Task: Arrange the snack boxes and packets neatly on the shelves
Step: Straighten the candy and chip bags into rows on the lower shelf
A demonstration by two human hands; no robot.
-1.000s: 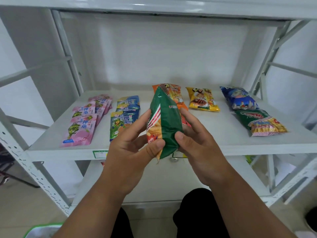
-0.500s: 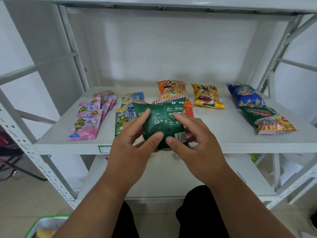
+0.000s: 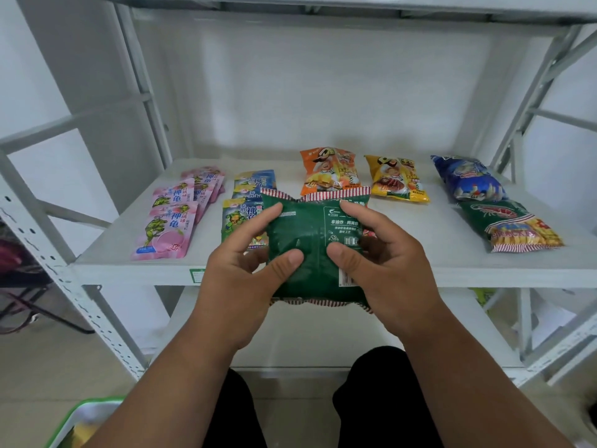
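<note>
- Green snack packet (image 3: 310, 250): both hands are holding it, back side with the printed label facing me, above the front edge of the middle shelf (image 3: 452, 263), near its centre and not yet set down.
- Left hand (image 3: 245, 273) is gripping the packet's left side, thumb on its face, fingers curling behind.
- Right hand (image 3: 384, 263) is gripping the right side the same way; I'm guessing the two-handed hold is for squaring it up or flipping it front-up before laying it down.
- Shelf is already carrying rows: pink packets (image 3: 174, 218) toward the left edge, blue-green packets (image 3: 245, 202) beside them, orange packet (image 3: 329, 171) and yellow packet (image 3: 395, 179) toward the back, blue packet (image 3: 468, 179) and a matching green prawn packet (image 3: 513, 226) toward the right edge.
- I'm judging it belongs by that matching one, so like is sitting with like.
</note>
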